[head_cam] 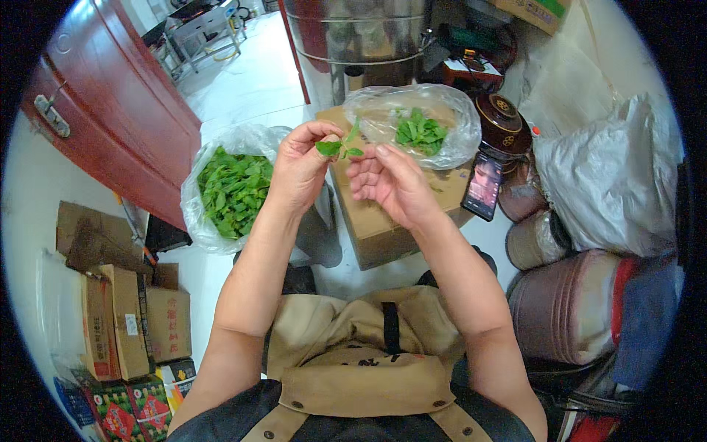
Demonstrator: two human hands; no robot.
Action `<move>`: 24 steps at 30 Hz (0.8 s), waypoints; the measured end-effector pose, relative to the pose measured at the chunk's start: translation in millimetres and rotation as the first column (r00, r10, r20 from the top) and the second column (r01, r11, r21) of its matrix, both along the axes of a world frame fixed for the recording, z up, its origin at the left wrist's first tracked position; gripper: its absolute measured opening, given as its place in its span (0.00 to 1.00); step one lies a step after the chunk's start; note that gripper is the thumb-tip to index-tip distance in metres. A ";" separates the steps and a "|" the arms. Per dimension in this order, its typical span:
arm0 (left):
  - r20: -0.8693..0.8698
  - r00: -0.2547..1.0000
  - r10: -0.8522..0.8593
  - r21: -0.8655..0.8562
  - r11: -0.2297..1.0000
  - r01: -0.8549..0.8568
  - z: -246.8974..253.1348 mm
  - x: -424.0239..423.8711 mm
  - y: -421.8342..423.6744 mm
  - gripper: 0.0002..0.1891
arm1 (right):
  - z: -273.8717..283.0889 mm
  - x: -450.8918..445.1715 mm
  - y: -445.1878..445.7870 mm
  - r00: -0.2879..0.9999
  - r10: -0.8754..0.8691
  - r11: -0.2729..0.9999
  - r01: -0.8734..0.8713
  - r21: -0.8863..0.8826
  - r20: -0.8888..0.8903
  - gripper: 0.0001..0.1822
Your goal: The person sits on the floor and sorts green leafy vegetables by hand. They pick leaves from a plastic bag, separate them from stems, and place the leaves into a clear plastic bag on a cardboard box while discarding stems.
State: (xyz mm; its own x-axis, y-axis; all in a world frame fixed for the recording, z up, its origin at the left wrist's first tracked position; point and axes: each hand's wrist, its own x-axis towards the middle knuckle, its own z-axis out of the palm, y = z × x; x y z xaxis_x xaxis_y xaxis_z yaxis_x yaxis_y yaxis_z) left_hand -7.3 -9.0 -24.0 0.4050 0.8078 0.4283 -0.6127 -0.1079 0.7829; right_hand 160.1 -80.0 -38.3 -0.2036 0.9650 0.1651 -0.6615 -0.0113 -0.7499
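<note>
My left hand [304, 160] pinches a small green leafy sprig [330, 148] between thumb and fingers. Beside it is my right hand [389, 182], its fingers loosely curled and the thumb apart, with the fingertips close to one leaf. Whether they touch that leaf is hard to tell. Below both hands is a closed cardboard box [375, 232]. On its far end rests a clear plastic bag [461, 124] with a small heap of picked green leaves [421, 131] in it. Left of my left hand, another plastic bag [193, 221] holds a large pile of leafy greens [235, 190].
A phone [482, 188] with a lit screen leans by the box's right side, near a dark lidded pot [501, 124]. Buckets [563, 309] and a white sack [607, 177] crowd the right. Cardboard cartons [130, 320] stand at left, below a red door [121, 99]. A metal drum [359, 38] is ahead.
</note>
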 end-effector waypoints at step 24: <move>-0.218 0.846 0.486 0.469 0.813 -0.346 -38.7 49.9 -5.4 0.03 | -13.7 17.1 13.1 0.375 -0.602 0.771 0.505 0.389 0.705 0.05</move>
State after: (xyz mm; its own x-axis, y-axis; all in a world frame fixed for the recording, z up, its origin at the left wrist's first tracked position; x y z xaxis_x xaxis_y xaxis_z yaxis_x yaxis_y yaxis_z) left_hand 42.6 -14.3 -62.6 0.2364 0.7158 0.6571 -0.1640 -0.6372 0.7531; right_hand 177.2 -66.9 -52.0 0.2828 0.9009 0.3293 0.3287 0.2315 -0.9156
